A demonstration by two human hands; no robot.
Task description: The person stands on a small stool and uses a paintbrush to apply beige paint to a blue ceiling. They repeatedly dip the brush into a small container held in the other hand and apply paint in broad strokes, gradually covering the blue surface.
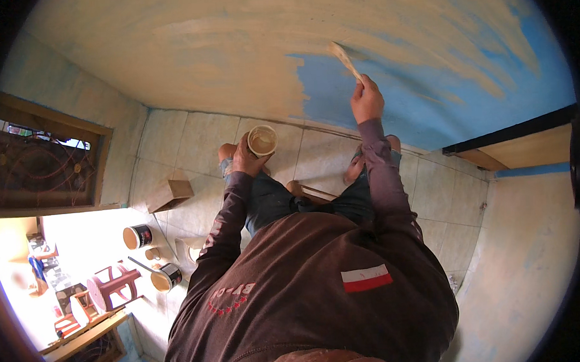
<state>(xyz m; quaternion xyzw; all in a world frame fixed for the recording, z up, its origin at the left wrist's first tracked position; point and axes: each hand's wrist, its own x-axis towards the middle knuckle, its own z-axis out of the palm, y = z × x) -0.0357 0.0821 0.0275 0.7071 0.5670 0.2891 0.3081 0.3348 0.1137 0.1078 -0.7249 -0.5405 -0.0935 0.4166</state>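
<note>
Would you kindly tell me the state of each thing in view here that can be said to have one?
Right hand: closed around the brush.
Brush: held, bristle end at the wall.
Left hand: gripping the cup.
Cup: open-topped, tan inside.
Wall: partly tan, partly blue, tan streaks over the blue.
Tub with a stick at its rim: appears open.
Other dark-labelled tub: appears open.
Stool: appears upright.

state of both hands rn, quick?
Left hand: closed around the side of a small round tub.
Right hand: closed on the handle of a paintbrush, bristle end toward the wall.
</note>
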